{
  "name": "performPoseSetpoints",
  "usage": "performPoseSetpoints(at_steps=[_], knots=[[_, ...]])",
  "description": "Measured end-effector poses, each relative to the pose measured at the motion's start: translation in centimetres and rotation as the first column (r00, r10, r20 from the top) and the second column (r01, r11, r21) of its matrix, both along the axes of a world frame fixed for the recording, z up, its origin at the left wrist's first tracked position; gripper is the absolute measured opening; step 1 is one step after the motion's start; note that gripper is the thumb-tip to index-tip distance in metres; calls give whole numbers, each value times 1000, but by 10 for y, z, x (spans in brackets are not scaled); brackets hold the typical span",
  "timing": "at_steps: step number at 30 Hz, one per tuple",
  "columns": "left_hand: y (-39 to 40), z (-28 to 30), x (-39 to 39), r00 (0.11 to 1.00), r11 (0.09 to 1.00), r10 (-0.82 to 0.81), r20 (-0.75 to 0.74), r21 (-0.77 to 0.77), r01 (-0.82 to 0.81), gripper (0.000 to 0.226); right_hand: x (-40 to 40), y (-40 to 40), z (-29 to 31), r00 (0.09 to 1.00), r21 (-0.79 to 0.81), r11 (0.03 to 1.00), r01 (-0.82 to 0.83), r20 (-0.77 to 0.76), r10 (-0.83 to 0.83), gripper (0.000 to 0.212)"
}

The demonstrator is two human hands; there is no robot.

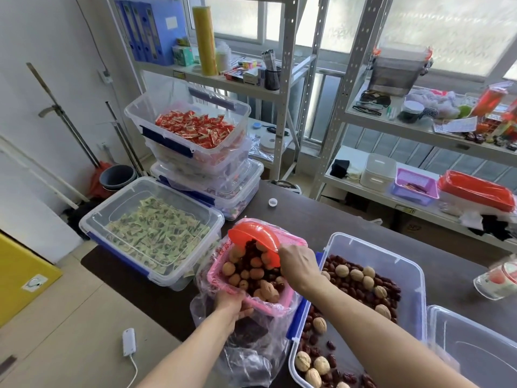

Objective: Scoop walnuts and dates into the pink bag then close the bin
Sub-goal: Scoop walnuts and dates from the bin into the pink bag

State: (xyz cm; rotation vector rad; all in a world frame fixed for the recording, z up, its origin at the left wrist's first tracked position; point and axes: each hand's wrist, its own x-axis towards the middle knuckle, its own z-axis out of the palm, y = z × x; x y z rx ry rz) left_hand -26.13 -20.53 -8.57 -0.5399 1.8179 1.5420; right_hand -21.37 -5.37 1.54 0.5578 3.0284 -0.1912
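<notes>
Head view looks down on my two bare forearms over a dark, matte table [321, 219]. My right hand [299, 264] has its fingers curled tight around the handle of a glossy red plastic scoop [256, 238], whose rounded shell is tipped mouth-down, with wrinkled dark-red dates and pale, ridged walnuts under its lip. They land in a pink basket [251, 275] with a latticed rim, already heaped with the same mix, and that basket sits inside the mouth of the thin, crinkly pink bag [251, 340], translucent and printed with red characters. My left hand [233, 305] pinches the near edge of the basket and the bag film together, fingers pressed closed underneath. Just to the right, touching the bag, stands the open clear bin [375, 278], a rectangular tub with rounded corners and a blue latch; a shallow layer of dates [355, 291] and scattered walnuts [356, 275] covers its floor. To the left sits a lidded clear bin of green-wrapped sweets [151, 233], and behind it a stack topped by red-wrapped sweets [195, 128].
</notes>
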Motion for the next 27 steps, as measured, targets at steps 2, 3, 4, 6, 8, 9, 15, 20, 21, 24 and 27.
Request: performPoseSetpoints(at_steps=[2,3,4,6,8,9,15,20,21,24,27], knots=[[0,0,1,1000,1000,4,-9,3,-4,14,1,-1,1,999,42,999,-26,-29,27,31],[0,-1,1,1000,1000,9,-11,6,-9,13,2,-1,0,999,57,998,-30,-42,32,32],[-1,-1,2,1000,1000,14,-13,7,-14,12,2,0,-1,998,64,998,-27,-52,30,32],[-2,-2,2,1000,1000,16,-22,17,-15,9,3,4,-3,998,72,997,1,-69,4,32],[-3,-3,2,999,1000,10,-32,28,-9,4,5,9,-2,994,66,997,47,-98,-41,29],[-4,-3,2,999,1000,4,-36,30,-3,4,7,12,-2,992,54,996,70,-112,-63,27],[-9,-6,6,988,985,-138,-72,-112,129,9,24,31,4,977,28,988,154,-154,-148,22],[-7,12,22,941,943,-325,-93,-104,315,19,58,60,10,955,33,972,233,-195,-223,11],[-5,18,27,929,933,-357,-98,-87,349,17,68,67,12,950,35,968,248,-204,-236,8],[1,33,41,874,882,-472,-114,-53,469,13,102,85,14,926,22,952,305,-239,-292,1],[8,37,55,811,822,-567,-143,-35,568,22,137,99,15,908,53,929,366,-237,-344,5]])
